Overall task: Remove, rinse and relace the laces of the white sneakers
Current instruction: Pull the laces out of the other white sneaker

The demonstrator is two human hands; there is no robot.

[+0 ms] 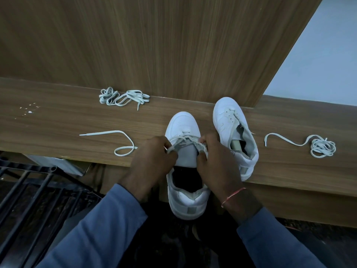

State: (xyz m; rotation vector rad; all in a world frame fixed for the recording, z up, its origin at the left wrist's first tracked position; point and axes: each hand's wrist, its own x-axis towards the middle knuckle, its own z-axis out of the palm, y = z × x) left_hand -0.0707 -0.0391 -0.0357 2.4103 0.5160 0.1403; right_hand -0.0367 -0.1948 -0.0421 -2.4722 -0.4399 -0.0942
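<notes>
A white sneaker (182, 124) lies toe-away on the wooden ledge (58, 128), its heel hanging over the front edge. My left hand (152, 157) and my right hand (212, 157) pinch the lace (183, 143) crossing its eyelets, one hand on each side of the tongue. One end of that lace (119, 140) trails left across the ledge. A second white sneaker (231, 128) with bare eyelets stands just right of the first.
A bundle of loose laces (123, 97) lies at the back of the ledge against the wooden panel (154, 45). Another bunched lace (320, 147) lies far right. White specks (29, 109) dot the left. A black metal rack (29, 186) stands below left.
</notes>
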